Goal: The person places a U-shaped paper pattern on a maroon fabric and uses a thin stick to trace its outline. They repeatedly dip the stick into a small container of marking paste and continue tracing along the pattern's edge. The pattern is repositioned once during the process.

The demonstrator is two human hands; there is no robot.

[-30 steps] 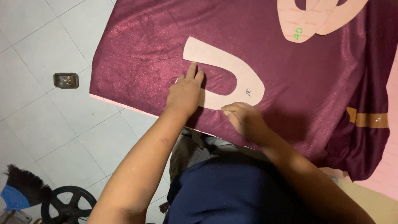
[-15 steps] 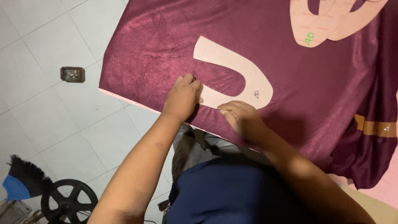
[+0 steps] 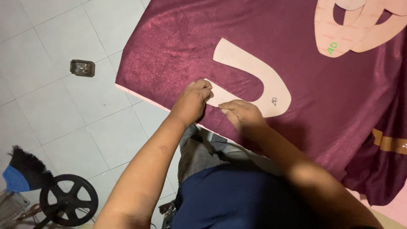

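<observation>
Lying flat on maroon fabric [image 3: 178,46], pale U-shaped card pattern [image 3: 258,76]

Open maroon velvet fabric [image 3: 296,55] is left between the U-shaped beige cardboard template [image 3: 258,78] at the counter's near edge and the stacked beige cardboard templates [image 3: 360,29] at the far right corner.

- Floor [image 3: 51,110]: pale grey square tiles, thin dark grout lines, fills the 9 o'clock side.
- Small dark metal plate [image 3: 82,68] set in the floor at 10 o'clock.
- Black spoked wheel [image 3: 68,205] at 8 o'clock, low corner.
- Brush [image 3: 21,169] with dark bristles and blue head just beside the wheel, at 8 o'clock edge.
- Table edge [image 3: 140,96], pale pink, runs diagonally.
- Light even, soft.
</observation>
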